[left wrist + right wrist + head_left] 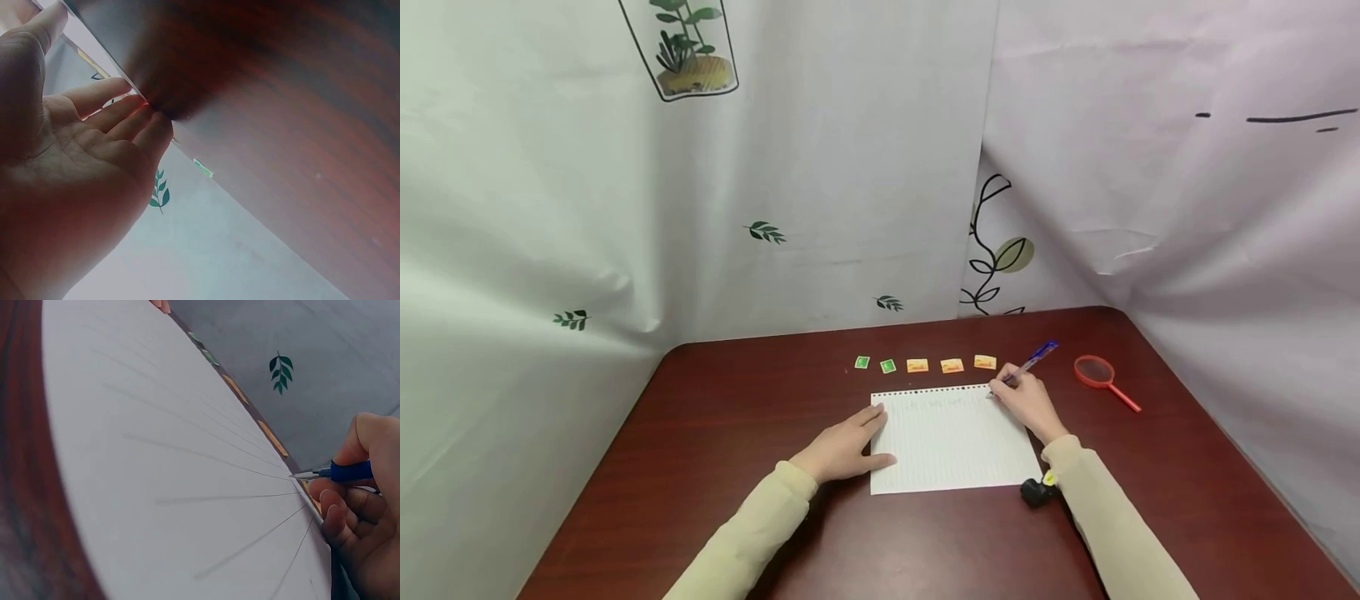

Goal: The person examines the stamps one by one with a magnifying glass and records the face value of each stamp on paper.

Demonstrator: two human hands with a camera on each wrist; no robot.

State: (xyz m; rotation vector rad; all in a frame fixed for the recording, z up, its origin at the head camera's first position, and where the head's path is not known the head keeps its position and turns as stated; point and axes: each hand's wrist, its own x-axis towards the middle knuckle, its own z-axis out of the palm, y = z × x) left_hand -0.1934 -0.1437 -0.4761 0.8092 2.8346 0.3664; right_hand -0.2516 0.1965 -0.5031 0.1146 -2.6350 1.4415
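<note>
A lined sheet of paper (955, 442) with a punched top edge lies on the dark red table, with faint writing along its top lines. My right hand (1028, 405) pinches a blue pen (1037, 354), its tip at the paper's upper right; the right wrist view shows the pen (350, 471) tip touching the sheet. At the sheet's left edge rests my left hand (844, 446), fingers extended and thumb spread over the paper. The left wrist view shows this hand's palm (81, 162) and its fairly straight fingers.
Beyond the sheet runs a row of small cards: two green ones (888, 366) and three orange ones (952, 366). A red magnifying glass (1095, 371) lies at the right. A small black device (1036, 492) sits by my right wrist. Printed cloth (850, 167) hangs behind the table.
</note>
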